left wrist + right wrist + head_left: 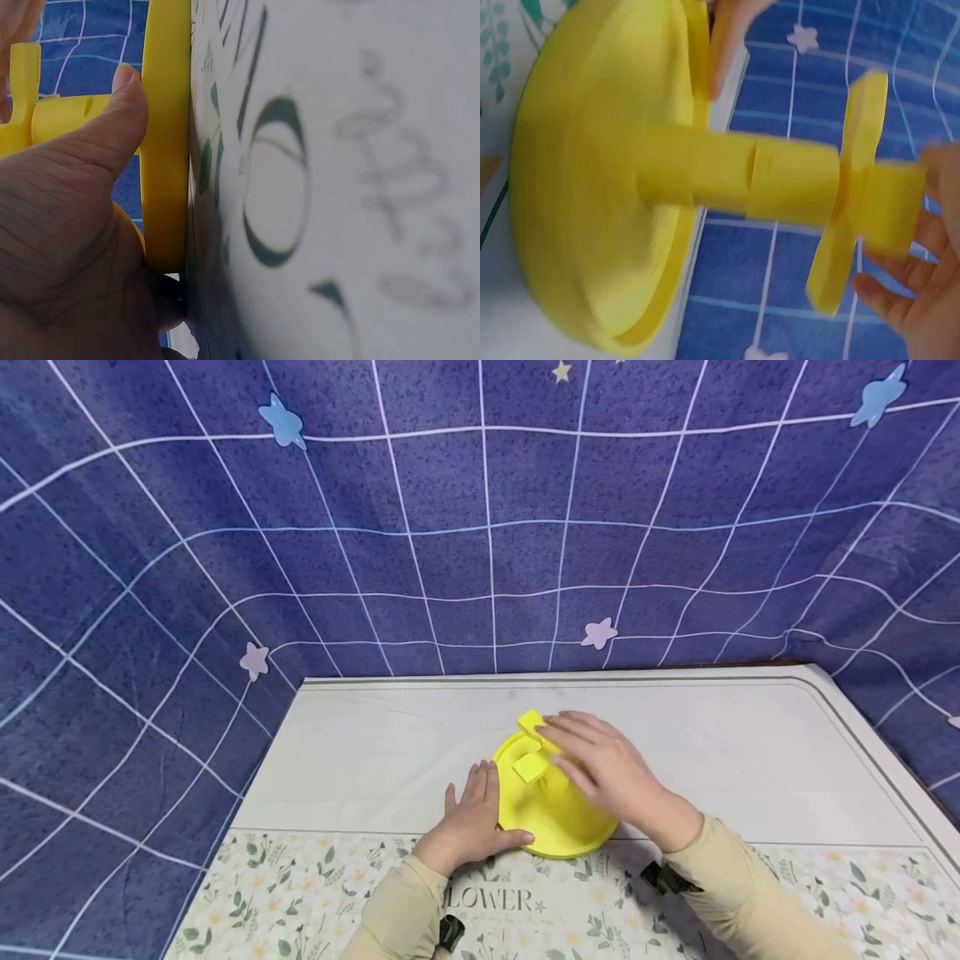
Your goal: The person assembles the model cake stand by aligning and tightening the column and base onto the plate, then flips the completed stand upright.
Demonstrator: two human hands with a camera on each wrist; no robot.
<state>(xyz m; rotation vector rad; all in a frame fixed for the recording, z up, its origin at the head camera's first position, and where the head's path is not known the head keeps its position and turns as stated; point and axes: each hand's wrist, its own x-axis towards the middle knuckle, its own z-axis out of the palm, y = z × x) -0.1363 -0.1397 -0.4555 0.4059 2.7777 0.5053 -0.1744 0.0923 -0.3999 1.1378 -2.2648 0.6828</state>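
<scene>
A: On the left, the left hand (468, 827) lies flat on the table (360, 752), fingers straight, thumb pressed against the rim of the yellow base (555, 827). It braces the base rather than gripping it.

B: And the base itself sits near the middle of the table, at the near edge of the plain cloth, just touching the flowered strip (300, 893)?

A: Yes. A post (735, 176) stands up from its centre, with a cross piece (851, 187) and a cap (889, 206) at the top.

B: To the right, the right hand (607, 772) reaches over the post. Its fingers (900, 300) curl around the cap from the far side.

A: So it holds the cap. To do this well, the person should likely keep the thumb firm on the rim so the base cannot slide, and work the cap straight along the post, not sideways
</scene>
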